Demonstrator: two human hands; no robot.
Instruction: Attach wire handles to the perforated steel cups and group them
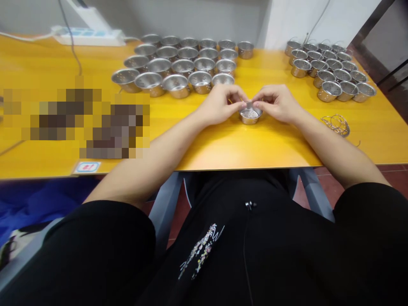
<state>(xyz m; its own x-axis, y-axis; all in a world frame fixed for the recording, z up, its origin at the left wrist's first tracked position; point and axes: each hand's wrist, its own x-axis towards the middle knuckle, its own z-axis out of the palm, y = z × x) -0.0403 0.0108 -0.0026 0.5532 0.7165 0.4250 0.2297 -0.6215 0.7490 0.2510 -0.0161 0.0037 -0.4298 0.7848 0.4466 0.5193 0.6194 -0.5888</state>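
A small metal cup with punched holes [250, 118] stands upright on the yellow table, between my two hands. My left hand [225, 102] is closed in a pinch at the cup's back left rim. At the back right rim, my right hand [277, 102] pinches in the same way. The fingertips nearly meet over the cup's far edge. Whether a thin wire lies between them is too small to tell. To the right, beyond my right forearm, lies a loose tangle of bent wire pieces [337, 125].
Rows of similar perforated metal cups [176, 86] stand at the back left. Another group of cups [329, 92], some with thin wire handles, stands at the back right. A white power strip [89, 36] and cables lie at the far left. Blurred-out items cover the left table.
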